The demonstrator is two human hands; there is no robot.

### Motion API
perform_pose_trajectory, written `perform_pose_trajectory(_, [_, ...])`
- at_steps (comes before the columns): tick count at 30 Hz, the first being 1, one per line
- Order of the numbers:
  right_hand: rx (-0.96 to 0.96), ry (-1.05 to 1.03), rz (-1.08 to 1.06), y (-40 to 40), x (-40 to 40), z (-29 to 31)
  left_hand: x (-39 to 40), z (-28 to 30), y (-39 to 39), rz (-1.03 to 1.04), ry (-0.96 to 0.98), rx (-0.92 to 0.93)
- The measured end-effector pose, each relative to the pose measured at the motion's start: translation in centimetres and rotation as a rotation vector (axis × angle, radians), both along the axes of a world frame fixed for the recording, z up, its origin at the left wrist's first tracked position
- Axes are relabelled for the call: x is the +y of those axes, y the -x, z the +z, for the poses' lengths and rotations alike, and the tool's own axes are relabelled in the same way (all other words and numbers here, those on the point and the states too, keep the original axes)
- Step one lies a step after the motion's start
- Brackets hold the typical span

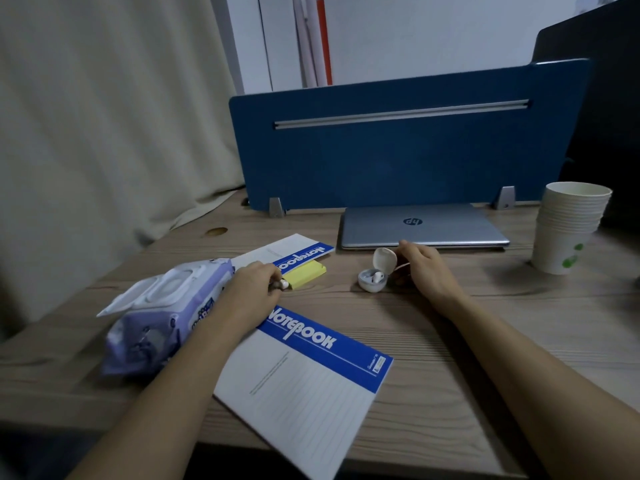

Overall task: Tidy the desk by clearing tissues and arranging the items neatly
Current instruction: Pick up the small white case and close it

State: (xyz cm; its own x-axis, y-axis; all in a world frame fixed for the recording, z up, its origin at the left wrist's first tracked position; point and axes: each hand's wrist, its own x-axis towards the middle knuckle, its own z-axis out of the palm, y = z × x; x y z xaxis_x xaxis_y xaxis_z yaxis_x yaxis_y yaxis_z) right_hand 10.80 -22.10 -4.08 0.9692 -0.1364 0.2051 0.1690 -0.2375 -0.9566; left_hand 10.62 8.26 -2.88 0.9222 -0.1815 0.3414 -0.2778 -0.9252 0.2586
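Note:
My left hand [254, 289] pinches a small white earbud [283, 284] just in front of a yellow sticky-note pad [306, 273]. My right hand [420, 270] holds the open white earbud case [374, 277], whose lid stands up and which has one earbud inside. A blue-and-white notebook [304, 386] lies under my left forearm near the desk's front edge. A second notebook [294, 252] lies farther back, partly under the yellow pad. A purple wet-wipe pack [162, 313] with its lid flipped open sits to the left.
A shut silver laptop [424, 226] lies against the blue desk divider [398, 147]. A stack of paper cups [568, 226] stands at the right. A beige curtain [104, 116] hangs at the left edge of the wooden desk [467, 358].

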Motion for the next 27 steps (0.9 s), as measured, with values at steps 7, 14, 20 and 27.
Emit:
perform_pose_trajectory(7, [0.012,-0.014,-0.005,-0.1,-0.1,-0.4,-0.3,-0.8,-0.6,0.008,0.053,-0.006])
perform_pose_trajectory(14, [0.008,-0.002,-0.016,-0.3,0.0,-0.5,-0.3,-1.2,-0.8,-0.002,0.076,0.028])
perform_pose_trajectory(20, [0.005,-0.006,-0.023,-0.1,0.0,-0.1,-0.4,-0.5,0.2,-0.049,0.178,0.128])
perform_pose_trajectory(27, [0.001,0.041,-0.008,-0.3,-0.1,0.0,-3.1,1.9,0.1,-0.223,0.264,0.068])
